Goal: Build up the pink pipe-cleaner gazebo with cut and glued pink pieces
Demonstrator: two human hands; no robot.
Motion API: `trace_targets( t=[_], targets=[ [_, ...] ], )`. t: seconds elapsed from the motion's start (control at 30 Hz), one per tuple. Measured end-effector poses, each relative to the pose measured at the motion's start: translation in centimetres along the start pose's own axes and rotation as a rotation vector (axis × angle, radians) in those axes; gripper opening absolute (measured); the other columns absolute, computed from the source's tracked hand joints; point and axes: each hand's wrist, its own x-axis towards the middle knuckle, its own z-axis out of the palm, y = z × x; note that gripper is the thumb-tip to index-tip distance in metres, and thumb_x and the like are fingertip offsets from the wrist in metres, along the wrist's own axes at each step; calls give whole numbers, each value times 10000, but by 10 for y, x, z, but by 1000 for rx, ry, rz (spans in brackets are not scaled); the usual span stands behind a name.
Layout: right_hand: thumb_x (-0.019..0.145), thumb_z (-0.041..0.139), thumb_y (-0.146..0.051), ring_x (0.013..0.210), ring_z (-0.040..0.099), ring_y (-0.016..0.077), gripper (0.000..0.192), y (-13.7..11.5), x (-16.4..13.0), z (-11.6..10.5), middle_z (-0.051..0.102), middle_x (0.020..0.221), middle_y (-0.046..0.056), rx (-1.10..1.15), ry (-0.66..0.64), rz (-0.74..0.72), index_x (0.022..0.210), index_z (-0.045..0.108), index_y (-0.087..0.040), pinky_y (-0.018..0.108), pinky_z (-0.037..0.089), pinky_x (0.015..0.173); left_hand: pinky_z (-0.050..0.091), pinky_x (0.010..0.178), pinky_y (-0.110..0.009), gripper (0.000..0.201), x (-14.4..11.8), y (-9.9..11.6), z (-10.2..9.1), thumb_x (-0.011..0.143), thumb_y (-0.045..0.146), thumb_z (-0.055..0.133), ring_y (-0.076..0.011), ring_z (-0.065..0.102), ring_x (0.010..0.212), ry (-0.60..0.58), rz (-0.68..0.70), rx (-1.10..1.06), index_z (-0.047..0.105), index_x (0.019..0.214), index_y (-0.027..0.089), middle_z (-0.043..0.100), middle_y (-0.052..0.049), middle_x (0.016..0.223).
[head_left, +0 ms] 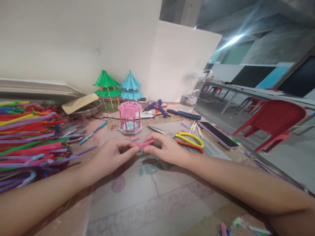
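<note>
Head view: fingers (147,148) pinching pink straw (146,144).

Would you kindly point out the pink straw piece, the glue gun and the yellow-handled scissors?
pink straw piece (147,143), head view, its middle between both hands.
glue gun (156,106), head view, on its blue body.
yellow-handled scissors (190,138), head view, on the yellow handle loop.

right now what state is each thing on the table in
left hand: pinching one end of the pink straw piece
right hand: pinching the other end
pink straw piece: held level just above the table
pink pavilion model: upright, roof on
scissors: lying flat, blades shut
glue gun: propped on its stand
phone: flat, screen dark
</note>
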Motion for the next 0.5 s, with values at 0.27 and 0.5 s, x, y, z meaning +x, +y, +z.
trace_targets(
  t=[0.27,0.5],
  targets=[
    [836,531,-279,601,535,94,185,-1,0,1,585,630,-19,46,-56,7,732,613,-149,210,427,599,473,686,-232,282,1,2,1,857,381,494,-159,615,744,-50,-12,-37,710,808,206,721,-5,782],
    [832,533,-290,603,552,102,184,-3,0,0,597,624,-16,5,-2,44,739,621,-157,214,431,598,485,775,-285,343,0,8,-5,858,380,411,-193,630,824,-72,-77,-97,682,767,191,712,-25,813]
  ],
)
